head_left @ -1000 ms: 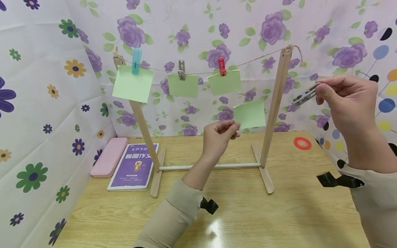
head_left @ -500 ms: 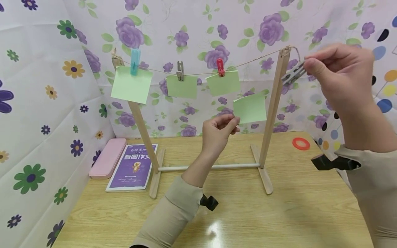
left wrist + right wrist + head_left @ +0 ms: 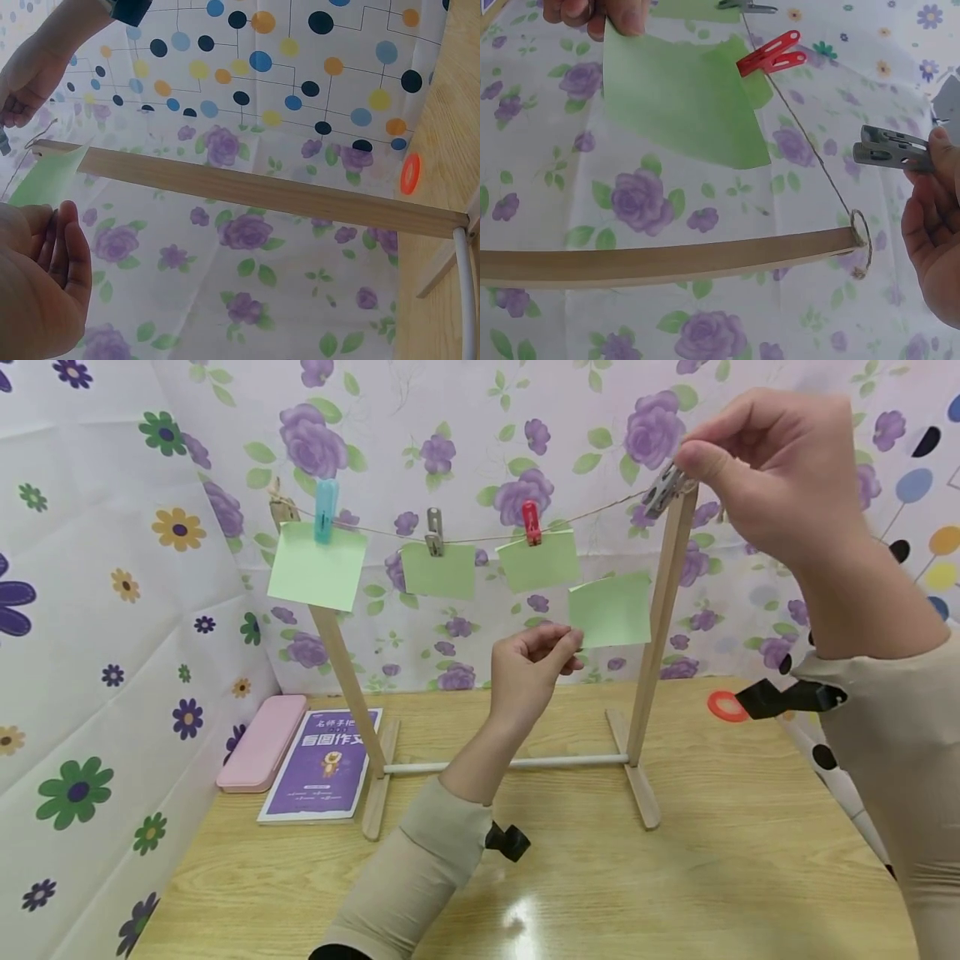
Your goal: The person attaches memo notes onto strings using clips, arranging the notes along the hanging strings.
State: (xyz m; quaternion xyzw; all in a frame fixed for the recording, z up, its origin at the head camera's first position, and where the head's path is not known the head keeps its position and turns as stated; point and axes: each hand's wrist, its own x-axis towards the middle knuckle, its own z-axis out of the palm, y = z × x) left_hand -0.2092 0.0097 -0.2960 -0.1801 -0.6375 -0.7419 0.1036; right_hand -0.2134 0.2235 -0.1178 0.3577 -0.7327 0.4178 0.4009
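My left hand (image 3: 528,672) pinches the lower left corner of a green paper note (image 3: 611,612), held up below the right stretch of the twine (image 3: 600,512). Between the thumb and forefinger of my right hand (image 3: 780,472) is a grey clothespin (image 3: 663,492), at the top of the right wooden post in the head view. The right wrist view shows that clothespin (image 3: 892,148) apart from the twine. Three other green notes hang from the line, under a blue clothespin (image 3: 326,511), a grey clothespin (image 3: 434,532) and a red clothespin (image 3: 532,522).
The wooden frame's right post (image 3: 660,635) and left post (image 3: 341,668) stand on feet joined by a white rod (image 3: 566,762). A purple book (image 3: 321,768) and a pink case (image 3: 262,743) lie on the left. A red ring (image 3: 726,707) lies on the table at right.
My right hand has moved up and left with the grey clothespin, from right of the post to the post's top. My left hand has raised the green note a little.
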